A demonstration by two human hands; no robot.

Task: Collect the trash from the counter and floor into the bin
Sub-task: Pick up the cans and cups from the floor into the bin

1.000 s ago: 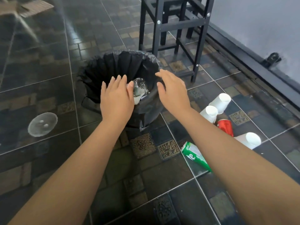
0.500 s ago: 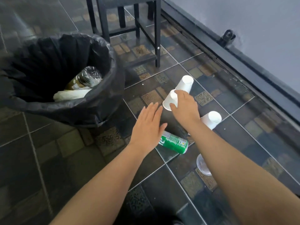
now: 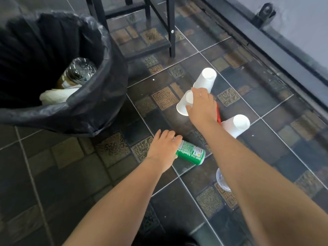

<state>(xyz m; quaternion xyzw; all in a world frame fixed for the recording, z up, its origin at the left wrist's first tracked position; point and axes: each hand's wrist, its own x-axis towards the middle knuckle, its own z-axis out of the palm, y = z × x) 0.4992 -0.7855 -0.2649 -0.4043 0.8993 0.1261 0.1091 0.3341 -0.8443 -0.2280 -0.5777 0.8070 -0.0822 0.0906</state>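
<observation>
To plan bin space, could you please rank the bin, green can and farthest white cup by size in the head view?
1. bin.
Unranked: green can and farthest white cup look alike; the can is nearer, partly under the left hand.

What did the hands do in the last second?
Both hands moved from above the bin down to the floor. The left hand now grips the can; the right hand grips a cup. The bin and the other cups stayed put.
</observation>
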